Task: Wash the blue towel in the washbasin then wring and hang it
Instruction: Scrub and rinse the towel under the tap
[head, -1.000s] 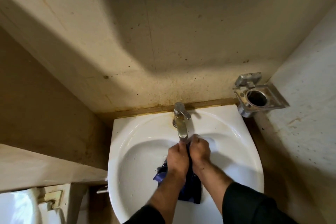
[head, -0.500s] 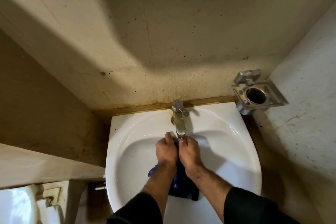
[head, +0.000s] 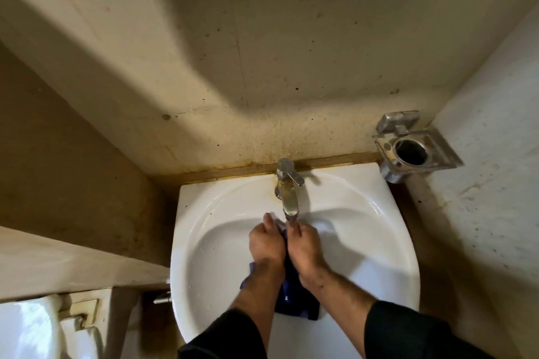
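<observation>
The blue towel [head: 294, 291] hangs bunched in the white washbasin [head: 210, 242], mostly hidden between and under my wrists. My left hand [head: 267, 243] and my right hand [head: 304, 248] are pressed side by side, both gripping the towel's upper part right under the spout of the metal tap [head: 287, 189]. The towel's lower end drapes toward the basin's front. Whether water runs from the spout I cannot tell.
A square metal holder [head: 414, 150] with a round hole is fixed to the right wall beside the basin. Stained walls close in at the back and both sides. A ledge [head: 73, 265] and a white fixture [head: 29, 329] lie at lower left.
Both hands moved a little up toward the spout, staying together on the towel. The view shifted slightly, so the basin sits lower and further right in frame.
</observation>
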